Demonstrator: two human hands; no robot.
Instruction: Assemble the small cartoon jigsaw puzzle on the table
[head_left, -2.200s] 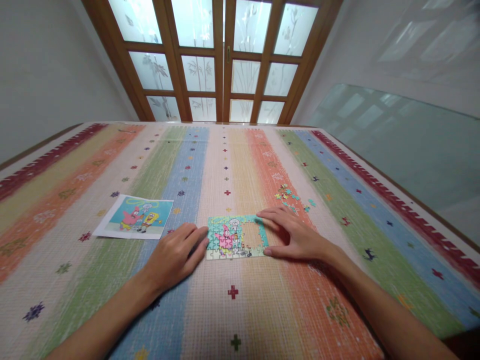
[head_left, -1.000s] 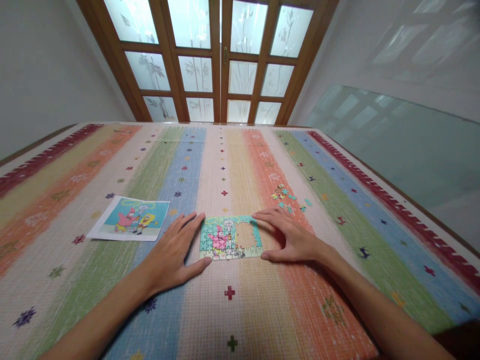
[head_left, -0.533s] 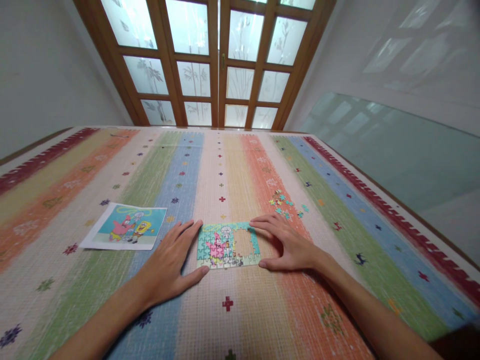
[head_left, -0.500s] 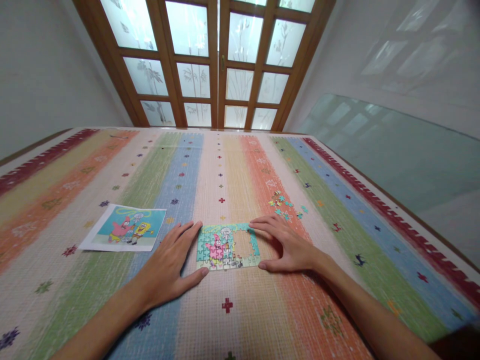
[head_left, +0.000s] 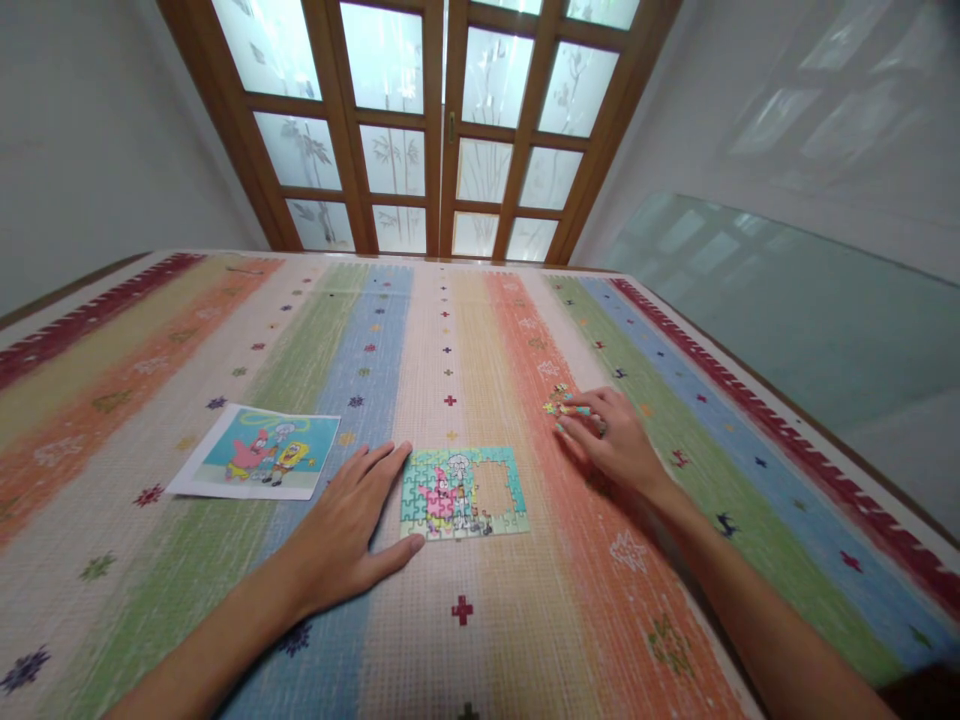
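A small, partly assembled cartoon jigsaw puzzle [head_left: 463,492] lies on the striped mat, with a rectangular gap in its right half. My left hand [head_left: 346,530] rests flat and open against the puzzle's left edge, fingers spread. My right hand [head_left: 609,438] has reached to the small heap of loose puzzle pieces [head_left: 562,401] on the orange stripe, fingers bent over them. Whether it holds a piece is hidden. A printed reference picture [head_left: 259,452] of the same cartoon lies to the left.
The colourful striped mat [head_left: 225,560] covers the floor up to wooden doors with frosted glass panes [head_left: 442,130] at the far end. A glass panel [head_left: 810,310] runs along the right wall. A plain wall stands at the left.
My right hand left the puzzle's right edge and moved up and right onto the loose pieces. My left hand stayed by the puzzle's left side.
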